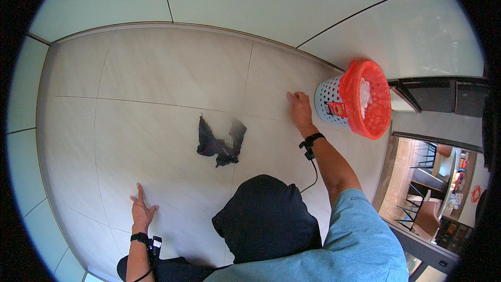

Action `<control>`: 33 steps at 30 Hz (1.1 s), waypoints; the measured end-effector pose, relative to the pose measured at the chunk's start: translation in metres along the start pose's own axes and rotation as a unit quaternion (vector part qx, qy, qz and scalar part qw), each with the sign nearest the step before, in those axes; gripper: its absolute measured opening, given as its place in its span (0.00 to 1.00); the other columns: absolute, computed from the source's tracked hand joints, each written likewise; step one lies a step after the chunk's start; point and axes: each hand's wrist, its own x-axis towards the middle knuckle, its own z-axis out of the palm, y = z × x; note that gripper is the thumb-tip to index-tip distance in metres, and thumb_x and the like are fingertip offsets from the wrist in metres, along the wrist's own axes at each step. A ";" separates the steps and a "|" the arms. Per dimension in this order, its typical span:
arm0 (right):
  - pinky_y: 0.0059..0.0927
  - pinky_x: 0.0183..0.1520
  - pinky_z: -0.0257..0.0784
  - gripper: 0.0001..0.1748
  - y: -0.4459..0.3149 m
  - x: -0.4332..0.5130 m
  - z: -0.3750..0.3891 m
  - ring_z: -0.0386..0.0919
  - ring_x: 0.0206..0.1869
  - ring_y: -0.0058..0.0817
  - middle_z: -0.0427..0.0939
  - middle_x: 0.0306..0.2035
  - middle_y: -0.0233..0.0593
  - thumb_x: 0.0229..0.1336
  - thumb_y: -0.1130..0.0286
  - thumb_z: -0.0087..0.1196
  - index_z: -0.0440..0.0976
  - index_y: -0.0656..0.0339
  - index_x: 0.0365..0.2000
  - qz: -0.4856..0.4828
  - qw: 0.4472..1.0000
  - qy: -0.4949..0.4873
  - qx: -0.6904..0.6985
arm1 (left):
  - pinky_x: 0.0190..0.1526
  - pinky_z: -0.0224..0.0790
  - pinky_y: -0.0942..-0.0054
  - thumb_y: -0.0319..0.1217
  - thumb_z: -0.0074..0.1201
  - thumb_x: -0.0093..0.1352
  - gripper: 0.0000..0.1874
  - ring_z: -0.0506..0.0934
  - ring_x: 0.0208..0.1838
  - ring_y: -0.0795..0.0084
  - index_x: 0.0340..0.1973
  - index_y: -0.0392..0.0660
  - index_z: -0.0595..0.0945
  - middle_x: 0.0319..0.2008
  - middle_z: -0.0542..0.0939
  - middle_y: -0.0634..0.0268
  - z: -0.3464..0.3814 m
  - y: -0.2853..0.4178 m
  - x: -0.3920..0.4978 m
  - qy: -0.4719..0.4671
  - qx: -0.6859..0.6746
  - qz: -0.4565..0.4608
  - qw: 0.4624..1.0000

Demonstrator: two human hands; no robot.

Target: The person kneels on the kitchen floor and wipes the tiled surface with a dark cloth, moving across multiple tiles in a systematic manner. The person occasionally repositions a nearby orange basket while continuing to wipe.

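A dark, crumpled piece of thin material (216,149) lies on the tiled floor (156,141) in front of me, with a thin red line across it. Whether it is cloth or plastic I cannot tell. My left hand (143,212) is over the floor at lower left, fingers spread and holding nothing. To the right, my right hand (301,110) hovers beside the waste basket (330,94), thumb and fingers slightly apart, with nothing visible in it. That basket is pale blue and perforated, with a red bag liner (354,98) folded over its rim and whitish crumpled waste (364,96) inside.
Pale tiled walls (235,4) close in the floor ahead and to the left. My dark-clad knee (266,219) juts out low in the middle. At right a doorway leads to a room with chairs (426,215) and a table. A cable hangs from the right wrist strap (313,141).
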 end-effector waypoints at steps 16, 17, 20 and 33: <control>0.44 0.59 0.74 0.14 0.049 -0.124 -0.033 0.76 0.55 0.45 0.81 0.49 0.44 0.61 0.75 0.56 0.83 0.57 0.46 0.232 0.966 -0.036 0.110 | 0.66 0.71 0.56 0.29 0.77 0.57 0.70 0.75 0.65 0.31 0.81 0.63 0.39 0.64 0.64 0.13 0.003 -0.008 0.004 0.028 -0.066 0.068 0.995; 0.44 0.59 0.74 0.14 0.052 -0.136 -0.037 0.76 0.55 0.45 0.82 0.47 0.43 0.62 0.76 0.55 0.83 0.57 0.47 0.248 0.963 -0.037 0.102 | 0.66 0.71 0.56 0.29 0.77 0.57 0.70 0.75 0.65 0.31 0.82 0.62 0.39 0.63 0.65 0.14 0.002 -0.007 0.003 0.026 -0.076 0.075 0.994; 0.44 0.60 0.74 0.19 0.053 -0.163 -0.041 0.76 0.54 0.45 0.81 0.48 0.44 0.62 0.77 0.54 0.82 0.55 0.52 0.264 0.958 -0.050 0.101 | 0.66 0.72 0.56 0.29 0.77 0.57 0.70 0.76 0.63 0.31 0.81 0.62 0.39 0.63 0.68 0.16 0.001 -0.004 0.003 0.024 -0.056 0.050 0.997; 0.46 0.65 0.67 0.34 0.014 -0.154 -0.013 0.70 0.58 0.45 0.69 0.60 0.50 0.57 0.79 0.55 0.73 0.52 0.65 0.331 0.941 -0.075 -0.016 | 0.67 0.70 0.54 0.26 0.77 0.57 0.70 0.77 0.64 0.35 0.82 0.59 0.39 0.65 0.74 0.31 -0.003 0.004 -0.001 0.028 -0.035 0.022 0.999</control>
